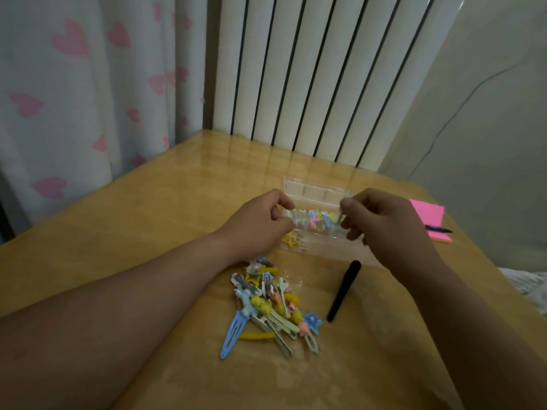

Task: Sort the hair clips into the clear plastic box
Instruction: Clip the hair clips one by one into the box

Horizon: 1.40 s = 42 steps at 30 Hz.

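Note:
The clear plastic box [328, 245] lies open at the middle of the wooden table, its lid [310, 189] tipped back. A yellow star clip [291, 240] lies at the box's left end. Just above the box my left hand [263, 221] and my right hand [384, 223] each pinch one end of a small clear bag [313, 221] with several pastel clips inside. A pile of loose hair clips [268, 303], blue, yellow, pink and pale green, lies on the table nearer to me, under my left forearm's edge.
A long black clip [344, 290] lies right of the pile. A pink sticky-note pad [429, 214] with a pen [439, 229] sits at the table's right edge. A white radiator [310, 78] and a heart-print curtain [74, 84] stand behind the table.

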Motion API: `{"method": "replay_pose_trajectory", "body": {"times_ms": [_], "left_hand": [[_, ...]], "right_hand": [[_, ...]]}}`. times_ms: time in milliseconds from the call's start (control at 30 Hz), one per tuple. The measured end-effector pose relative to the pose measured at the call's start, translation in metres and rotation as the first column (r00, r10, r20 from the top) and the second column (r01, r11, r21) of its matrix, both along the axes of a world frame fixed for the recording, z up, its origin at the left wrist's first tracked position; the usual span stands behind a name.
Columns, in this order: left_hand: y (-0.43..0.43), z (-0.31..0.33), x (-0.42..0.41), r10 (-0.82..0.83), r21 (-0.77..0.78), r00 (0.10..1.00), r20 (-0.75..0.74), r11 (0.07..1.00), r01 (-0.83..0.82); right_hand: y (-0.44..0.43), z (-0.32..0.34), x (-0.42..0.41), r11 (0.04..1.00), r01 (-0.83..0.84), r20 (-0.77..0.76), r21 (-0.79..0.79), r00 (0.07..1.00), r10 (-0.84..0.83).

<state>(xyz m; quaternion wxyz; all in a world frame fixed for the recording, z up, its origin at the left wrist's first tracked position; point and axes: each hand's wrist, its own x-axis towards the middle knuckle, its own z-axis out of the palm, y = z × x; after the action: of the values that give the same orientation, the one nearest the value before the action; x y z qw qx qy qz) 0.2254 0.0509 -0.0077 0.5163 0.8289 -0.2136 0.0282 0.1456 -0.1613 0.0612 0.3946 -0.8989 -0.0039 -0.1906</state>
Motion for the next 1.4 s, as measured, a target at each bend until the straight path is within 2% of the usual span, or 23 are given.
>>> {"method": "replay_pose_trajectory", "body": {"times_ms": [67, 167, 233, 300, 500, 733, 867, 1033, 1100, 1200, 1300, 1333, 1400], "left_hand": [[0.000, 0.001, 0.000, 0.000, 0.001, 1.000, -0.004, 1.000, 0.000], [0.001, 0.002, -0.001, 0.000, 0.001, 1.000, -0.005, 1.000, 0.000], [0.001, 0.002, -0.002, 0.003, -0.003, 1.000, -0.002, 1.000, -0.003], [0.002, 0.003, -0.003, 0.002, -0.007, 1.000, -0.003, 1.000, -0.002], [0.000, 0.003, -0.003, 0.004, -0.003, 1.000, -0.012, 1.000, -0.004], [-0.001, 0.001, -0.002, 0.022, -0.005, 1.000, 0.008, 1.000, -0.022], [-0.001, 0.002, -0.003, 0.022, 0.004, 1.000, 0.008, 1.000, -0.022], [0.000, 0.004, -0.003, 0.020, 0.004, 1.000, 0.004, 1.000, -0.020], [-0.001, 0.004, -0.002, 0.021, 0.007, 1.000, 0.005, 1.000, -0.021], [-0.001, 0.003, -0.001, 0.020, 0.013, 1.000, 0.014, 1.000, -0.020], [-0.001, 0.003, -0.001, 0.032, 0.030, 0.999, 0.016, 0.999, -0.032], [-0.001, 0.002, -0.001, 0.036, 0.034, 0.999, 0.018, 0.999, -0.036], [-0.001, 0.002, -0.001, 0.035, 0.035, 0.999, 0.019, 0.999, -0.036]], "right_hand": [[0.005, 0.002, 0.020, 0.996, 0.011, -0.029, -0.089, 0.999, -0.013], [0.014, 0.003, 0.045, 0.965, -0.080, -0.214, -0.250, 0.976, 0.026], [0.020, -0.001, 0.053, 0.945, -0.146, -0.323, -0.293, 0.945, 0.046], [0.024, -0.007, 0.056, 0.933, -0.165, -0.353, -0.320, 0.935, 0.045], [0.018, -0.022, 0.054, 0.941, -0.053, -0.319, -0.335, 0.946, -0.060], [0.012, -0.030, 0.053, 0.923, 0.004, -0.296, -0.386, 0.947, -0.127], [0.014, -0.032, 0.049, 0.949, 0.018, -0.234, -0.313, 0.967, -0.096], [0.019, -0.018, 0.035, 0.993, 0.016, 0.032, -0.118, 0.999, -0.012], [0.025, -0.007, 0.020, 0.996, -0.043, 0.055, -0.077, 0.997, 0.048], [0.028, 0.004, -0.010, 0.961, -0.229, -0.106, -0.157, 0.971, 0.214], [0.032, 0.002, -0.033, 0.871, -0.469, -0.413, -0.145, 0.828, 0.378], [0.035, -0.002, -0.036, 0.842, -0.517, -0.489, -0.153, 0.780, 0.391], [0.040, -0.010, -0.035, 0.788, -0.558, -0.548, -0.258, 0.757, 0.356]]}}
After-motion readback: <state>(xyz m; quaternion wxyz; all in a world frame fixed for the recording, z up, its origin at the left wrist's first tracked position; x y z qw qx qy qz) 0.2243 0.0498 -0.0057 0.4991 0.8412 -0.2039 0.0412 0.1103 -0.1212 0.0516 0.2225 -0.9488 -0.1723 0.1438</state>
